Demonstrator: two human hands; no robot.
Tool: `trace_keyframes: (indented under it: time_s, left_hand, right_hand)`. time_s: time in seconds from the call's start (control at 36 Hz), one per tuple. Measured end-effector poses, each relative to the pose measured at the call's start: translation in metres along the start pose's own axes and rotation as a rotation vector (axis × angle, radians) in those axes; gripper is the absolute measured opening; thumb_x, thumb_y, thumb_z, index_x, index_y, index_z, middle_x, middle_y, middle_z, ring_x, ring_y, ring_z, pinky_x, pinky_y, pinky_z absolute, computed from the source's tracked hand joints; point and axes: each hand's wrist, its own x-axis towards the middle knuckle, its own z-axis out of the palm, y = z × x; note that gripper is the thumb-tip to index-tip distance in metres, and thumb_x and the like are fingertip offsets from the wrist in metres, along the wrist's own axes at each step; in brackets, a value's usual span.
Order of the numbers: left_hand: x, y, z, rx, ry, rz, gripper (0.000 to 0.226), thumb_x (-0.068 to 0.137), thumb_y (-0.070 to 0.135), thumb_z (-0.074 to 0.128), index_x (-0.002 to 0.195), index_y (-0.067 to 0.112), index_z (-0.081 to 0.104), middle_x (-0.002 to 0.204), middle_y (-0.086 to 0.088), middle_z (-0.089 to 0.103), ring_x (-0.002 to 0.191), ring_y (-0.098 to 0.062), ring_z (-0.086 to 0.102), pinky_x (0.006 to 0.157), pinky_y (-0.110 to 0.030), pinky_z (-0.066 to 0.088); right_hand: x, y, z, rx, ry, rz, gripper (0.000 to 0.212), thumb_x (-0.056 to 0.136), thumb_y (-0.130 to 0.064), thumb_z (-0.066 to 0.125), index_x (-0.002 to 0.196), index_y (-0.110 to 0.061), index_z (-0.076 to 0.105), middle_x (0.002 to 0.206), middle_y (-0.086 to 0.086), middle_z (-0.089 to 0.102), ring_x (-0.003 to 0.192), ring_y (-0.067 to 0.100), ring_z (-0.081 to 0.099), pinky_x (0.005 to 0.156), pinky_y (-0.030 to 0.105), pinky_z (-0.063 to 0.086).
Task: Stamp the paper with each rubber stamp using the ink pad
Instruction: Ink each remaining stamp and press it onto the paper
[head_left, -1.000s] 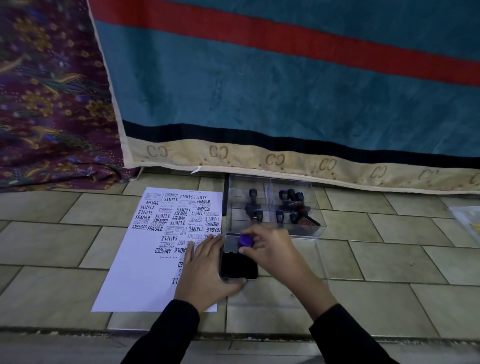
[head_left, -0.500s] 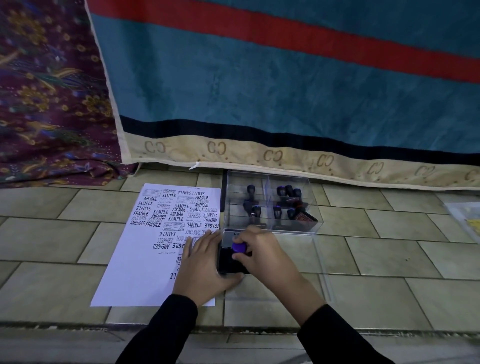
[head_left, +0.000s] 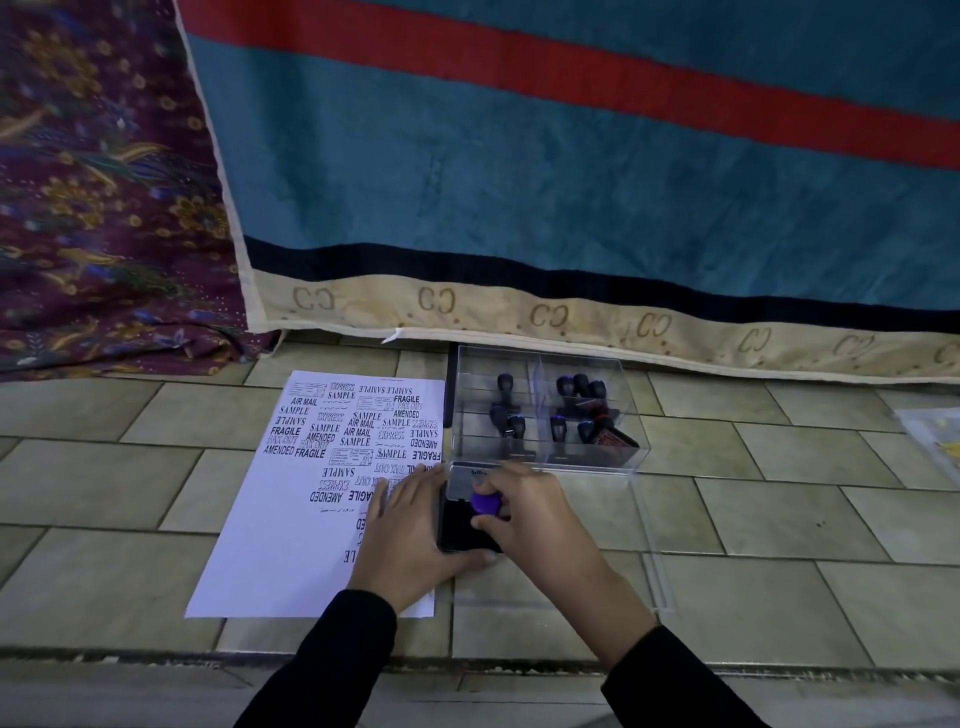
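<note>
A white sheet of paper (head_left: 291, 540) lies on the tiled floor, its upper half covered in black stamp prints. Right of it sits a black ink pad (head_left: 457, 530) with its clear lid folded back. My right hand (head_left: 524, 519) grips a rubber stamp by its purple knob (head_left: 485, 503) and holds it down on the pad. My left hand (head_left: 405, 540) rests flat on the paper's right edge, thumb along the pad's near side. Behind the pad, a clear plastic box (head_left: 587, 457) holds several dark-handled stamps (head_left: 566, 410).
A teal blanket (head_left: 571, 182) with a red stripe and a beige border hangs down to the floor right behind the box. Patterned purple cloth (head_left: 104, 208) lies at the left. The box's clear lid (head_left: 654, 561) lies flat on the tiles to the right of my hands.
My right hand has brought the purple-knobbed stamp a little nearer over the ink pad and lower. My left hand has stayed where it was.
</note>
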Motion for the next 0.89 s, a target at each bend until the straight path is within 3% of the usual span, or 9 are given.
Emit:
trace_keyframes:
  time_s: [0.11,0.22,0.25,0.33,0.42,0.5,0.58,0.69,0.89]
  left_hand:
    - [0.005,0.0,-0.009,-0.194,-0.046,-0.077,0.124,0.036,0.094,0.053,0.142,0.033,0.032,0.144,0.015,0.037,0.136,-0.001,0.023,0.118,-0.033,-0.005]
    - [0.007,-0.01,-0.018,-0.442,-0.071,-0.168,0.114,0.037,0.086,0.068,0.136,0.054,0.024,0.144,0.021,0.036,0.14,-0.011,0.021,0.116,-0.044,0.021]
    - [0.007,-0.013,-0.022,-0.44,-0.063,-0.151,0.113,0.036,0.086,0.069,0.135,0.058,0.021,0.146,0.019,0.036,0.14,-0.012,0.023,0.115,-0.044,0.024]
    - [0.0,-0.015,-0.039,-0.325,-0.015,-0.072,0.116,0.038,0.085,0.068,0.139,0.057,0.018,0.154,0.011,0.024,0.143,-0.012,0.015,0.116,-0.049,0.019]
    - [-0.01,-0.024,-0.06,-0.275,0.064,-0.058,0.102,0.051,0.065,0.079,0.138,0.055,0.026,0.146,0.018,0.023,0.138,-0.002,0.016,0.116,-0.047,0.021]
    - [-0.017,-0.054,-0.075,-0.13,0.278,-0.047,0.063,0.078,0.035,0.072,0.135,0.032,0.045,0.139,0.009,0.042,0.136,-0.016,0.034,0.112,-0.051,0.029]
    - [-0.019,-0.099,-0.083,0.066,0.46,-0.068,0.034,0.089,0.009,0.059,0.123,0.012,0.055,0.125,-0.013,0.06,0.114,-0.037,0.055,0.096,-0.053,0.042]
    - [-0.02,-0.138,-0.082,0.229,0.424,-0.256,0.035,0.09,0.011,0.046,0.124,0.015,0.052,0.126,-0.012,0.058,0.119,-0.035,0.05,0.098,-0.057,0.038]
    - [-0.02,-0.14,-0.069,0.264,0.368,-0.403,0.039,0.094,0.01,0.046,0.133,0.011,0.05,0.144,-0.009,0.047,0.138,-0.029,0.035,0.108,-0.061,0.02]
  right_hand:
    - [-0.002,0.002,-0.003,0.024,-0.011,0.005,0.03,0.078,-0.01,0.072,0.108,-0.007,0.067,0.106,0.011,0.064,0.095,0.024,0.062,0.086,0.031,0.051]
    - [0.002,0.004,-0.009,0.059,-0.043,0.006,0.031,0.079,-0.009,0.07,0.11,-0.009,0.066,0.105,0.01,0.065,0.088,0.02,0.064,0.084,0.029,0.054]
    - [0.003,0.005,-0.01,0.07,-0.038,0.013,0.029,0.079,-0.009,0.07,0.108,-0.01,0.067,0.104,0.009,0.066,0.086,0.019,0.065,0.082,0.028,0.055]
    - [0.007,0.003,-0.016,0.161,0.008,0.056,0.029,0.078,-0.01,0.072,0.107,-0.011,0.067,0.1,0.005,0.068,0.077,0.007,0.061,0.072,0.003,0.048]
    - [0.016,-0.004,-0.02,0.236,0.056,0.039,0.029,0.077,-0.008,0.073,0.106,-0.008,0.068,0.095,0.001,0.064,0.07,-0.005,0.057,0.07,-0.002,0.044]
    - [0.027,-0.018,-0.013,0.268,0.069,-0.031,0.031,0.076,-0.01,0.076,0.106,-0.008,0.068,0.098,0.003,0.063,0.071,-0.003,0.06,0.076,0.005,0.05]
    - [0.036,-0.035,0.002,0.269,0.009,-0.087,0.034,0.077,-0.014,0.075,0.109,-0.008,0.066,0.106,0.008,0.064,0.083,0.014,0.067,0.082,0.02,0.056]
    - [0.049,-0.058,0.03,0.241,-0.054,-0.17,0.032,0.078,-0.015,0.074,0.108,-0.007,0.065,0.105,0.013,0.065,0.087,0.023,0.065,0.085,0.035,0.055]
    - [0.062,-0.079,0.058,0.207,-0.156,-0.199,0.027,0.078,-0.014,0.072,0.104,-0.007,0.065,0.102,0.012,0.064,0.084,0.025,0.063,0.08,0.04,0.055]
